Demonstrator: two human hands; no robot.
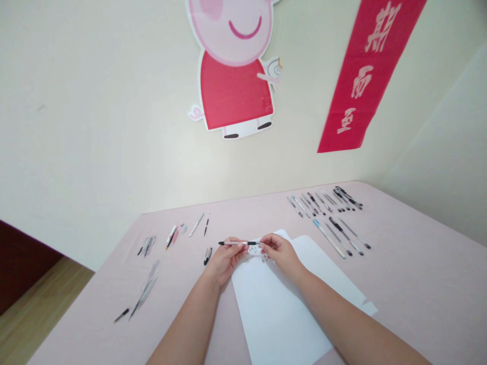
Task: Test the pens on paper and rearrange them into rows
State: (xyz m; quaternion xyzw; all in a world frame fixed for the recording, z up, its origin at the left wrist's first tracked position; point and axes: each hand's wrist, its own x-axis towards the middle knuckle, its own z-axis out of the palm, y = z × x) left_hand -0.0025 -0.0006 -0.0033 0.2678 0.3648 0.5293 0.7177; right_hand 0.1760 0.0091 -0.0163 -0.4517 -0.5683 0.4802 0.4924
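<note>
Level above the top end of the white paper, a pen (239,243) with black ends and a pale barrel is held between both hands. My left hand (229,257) is closed round its barrel. At the pen's right end, the thumb and fingers of my right hand (278,249) pinch the tip; a small part there is mostly hidden by the fingertips. Beneath the hands lie sheets of white paper (281,304), with small dark scribbles near the top. Just left of my left hand, a black pen cap (207,256) rests on the table.
On the pink-covered table (411,284), several pens (323,203) lie in rows at the back right, with several more (340,235) in front. At left are loose pen parts (146,246), refills and barrels (144,291), a white pen (197,225) and a black cap (122,315). A wall stands behind.
</note>
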